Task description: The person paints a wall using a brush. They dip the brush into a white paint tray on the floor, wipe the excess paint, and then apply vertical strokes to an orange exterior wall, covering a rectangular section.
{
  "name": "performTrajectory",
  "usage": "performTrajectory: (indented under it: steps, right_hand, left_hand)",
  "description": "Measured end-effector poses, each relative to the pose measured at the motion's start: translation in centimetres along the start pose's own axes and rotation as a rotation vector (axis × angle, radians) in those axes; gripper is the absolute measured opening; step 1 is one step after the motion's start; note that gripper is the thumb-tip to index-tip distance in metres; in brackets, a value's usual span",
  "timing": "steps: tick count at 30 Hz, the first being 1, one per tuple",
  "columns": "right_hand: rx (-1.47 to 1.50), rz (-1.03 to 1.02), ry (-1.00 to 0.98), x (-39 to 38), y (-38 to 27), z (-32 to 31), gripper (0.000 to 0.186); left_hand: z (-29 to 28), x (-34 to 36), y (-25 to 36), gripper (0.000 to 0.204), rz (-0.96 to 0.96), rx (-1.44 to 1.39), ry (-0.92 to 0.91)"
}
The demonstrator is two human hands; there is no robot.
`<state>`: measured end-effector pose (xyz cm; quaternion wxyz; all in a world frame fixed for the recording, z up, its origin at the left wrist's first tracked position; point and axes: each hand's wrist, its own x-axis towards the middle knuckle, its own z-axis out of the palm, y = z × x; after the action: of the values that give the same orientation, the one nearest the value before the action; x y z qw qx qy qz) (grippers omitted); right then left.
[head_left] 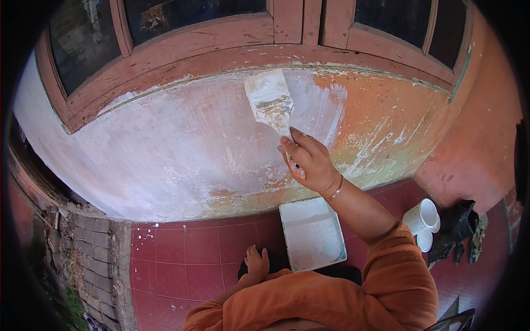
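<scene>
Shirt [298,303] is seen below the tray [302,208], loose left hand [257,263] left of it, and above it the wall [187,149] is likely being painted with the brush [270,99] gripped by the right hand [316,165], orange bits [375,116] likely needing strokes next.

Brush [270,102] in right hand [314,163], before wall [176,146], below window [287,25]; contact unclear from here. Tray [312,234] on floor [187,248] by wall, left hand [257,262] left of it, cups [420,218] right. Paving [96,256] left of floor.

House porch, likely: painted wall [165,143]; window [215,39] above wall; red tiles [201,245] at wall's foot; weedy paving [99,276] below wall, left
</scene>
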<state>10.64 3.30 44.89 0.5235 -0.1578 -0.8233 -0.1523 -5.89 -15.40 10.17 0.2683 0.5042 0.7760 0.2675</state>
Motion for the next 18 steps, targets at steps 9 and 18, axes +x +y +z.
performTrajectory:
  steps: [9, 18]
  right_hand:
    - [-0.025, -0.053, 0.022, 0.7, -1.2, 1.3, 0.039]
    - [0.007, 0.028, -0.075, -1.0, -2.9, 2.2, 0.035]
  left_hand:
    - [-0.3, -0.1, 0.1, 0.058, -0.018, -0.052, -0.021]
    - [-0.2, -0.1, -0.6, 0.058, -0.025, -0.096, 0.009]
